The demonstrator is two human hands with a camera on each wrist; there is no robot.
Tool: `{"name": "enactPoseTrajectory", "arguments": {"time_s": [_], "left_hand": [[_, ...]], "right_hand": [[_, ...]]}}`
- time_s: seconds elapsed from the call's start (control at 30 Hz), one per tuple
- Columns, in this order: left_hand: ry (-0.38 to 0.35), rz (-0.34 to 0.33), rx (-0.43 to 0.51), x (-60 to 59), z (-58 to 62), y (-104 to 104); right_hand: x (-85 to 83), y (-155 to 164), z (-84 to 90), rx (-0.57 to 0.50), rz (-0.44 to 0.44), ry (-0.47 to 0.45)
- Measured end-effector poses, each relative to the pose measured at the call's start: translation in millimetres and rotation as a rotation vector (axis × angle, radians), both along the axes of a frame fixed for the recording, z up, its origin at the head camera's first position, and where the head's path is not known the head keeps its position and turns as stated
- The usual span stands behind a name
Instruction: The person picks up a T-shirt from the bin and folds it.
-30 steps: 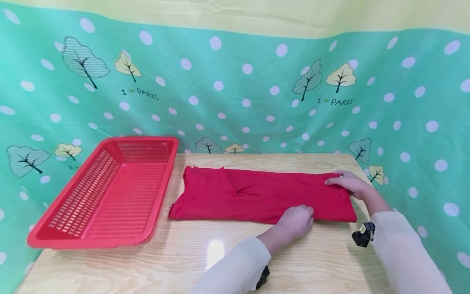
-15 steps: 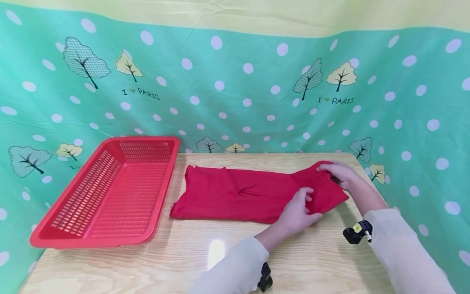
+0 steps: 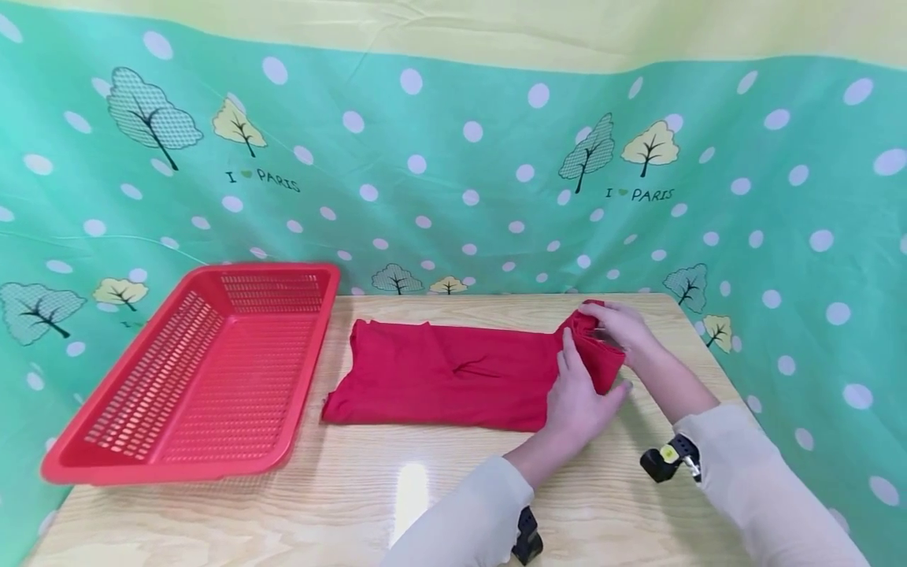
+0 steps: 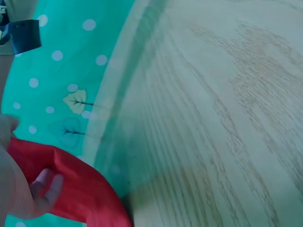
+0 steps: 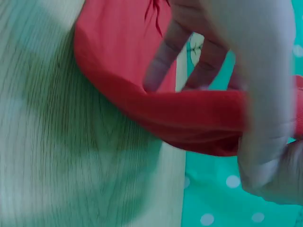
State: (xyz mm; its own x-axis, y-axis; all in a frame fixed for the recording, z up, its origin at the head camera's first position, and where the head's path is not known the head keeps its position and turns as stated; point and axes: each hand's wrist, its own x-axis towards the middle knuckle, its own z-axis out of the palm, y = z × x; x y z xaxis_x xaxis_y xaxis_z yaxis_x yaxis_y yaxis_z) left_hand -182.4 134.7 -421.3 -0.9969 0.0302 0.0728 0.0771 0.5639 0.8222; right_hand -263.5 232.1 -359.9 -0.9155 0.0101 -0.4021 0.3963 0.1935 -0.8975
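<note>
Right hand: the right hand (image 3: pixel 620 329) pinches the far right corner of the cloth (image 3: pixel 453 378), fingers curled round the gathered fabric and lifting it off the table (image 3: pixel 340 496).
Left hand: the left hand (image 3: pixel 577 394) grips the near right edge of the cloth, thumb on the near side and fingers laid up against the raised fold.
Gap between hands: close together, both on the same bunched end of the cloth.
Right wrist view: fingers (image 5: pixel 163 59) hook over a red fold of cloth (image 5: pixel 142 94) that arches above the wood; the view is blurred.
Left wrist view: a fingertip (image 4: pixel 45 184) presses on a red fold (image 4: pixel 80 189), with bare table beyond it.
Cloth: red, folded into a long band lying left to right across the middle of the table; its right end is raised and doubled toward the left, while the rest lies flat with a small crease near the middle.
Basket: a red slotted basket (image 3: pixel 106 465) sits just left of the cloth, apart from it, overhanging the table's left edge.
Backdrop: a green dotted curtain (image 3: pixel 453 173) with trees hangs behind and on both sides.
In the way: nothing lies between cloth and basket.
</note>
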Motion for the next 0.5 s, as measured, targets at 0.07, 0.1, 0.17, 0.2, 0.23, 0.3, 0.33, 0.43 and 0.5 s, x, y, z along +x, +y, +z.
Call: {"name": "enactPoseTrajectory", "arguments": {"time_s": [0.07, 0.1, 0.17, 0.2, 0.23, 0.3, 0.33, 0.43, 0.5], "left_hand": [[-0.011, 0.026, 0.084, -1.0, 1.2, -7], [-0.014, 0.035, 0.142, -1.8, 1.5, -11], [-0.007, 0.047, 0.259, -3.8, 2.2, -20], [-0.001, 0.044, 0.317, -5.1, 1.5, -25], [0.003, 0.040, 0.367, -6.2, 0.8, -30], [0.018, 0.013, 0.455, -7.6, -0.7, -41], [0.024, 0.000, 0.476, -7.9, -1.7, -46], [0.027, -0.032, 0.499, -7.2, -5.0, -63], [0.023, -0.039, 0.484, -5.6, -6.9, -75]], "right_hand": [[-0.3, -9, 0.3, 0.013, -0.002, 0.017], [-1.1, -14, 0.4, -0.003, -0.003, 0.030], [-3.7, -24, -0.1, -0.062, -0.008, 0.040], [-5.0, -29, -0.3, -0.089, -0.007, 0.040], [-6.4, -35, -0.5, -0.107, -0.005, 0.039], [-8.4, -45, -0.7, -0.123, 0.005, 0.037], [-9.2, -50, -1.0, -0.117, 0.008, 0.030], [-10.5, -65, -1.9, -0.093, 0.023, 0.019], [-11.0, -76, -3.1, -0.087, 0.026, 0.015]]}}
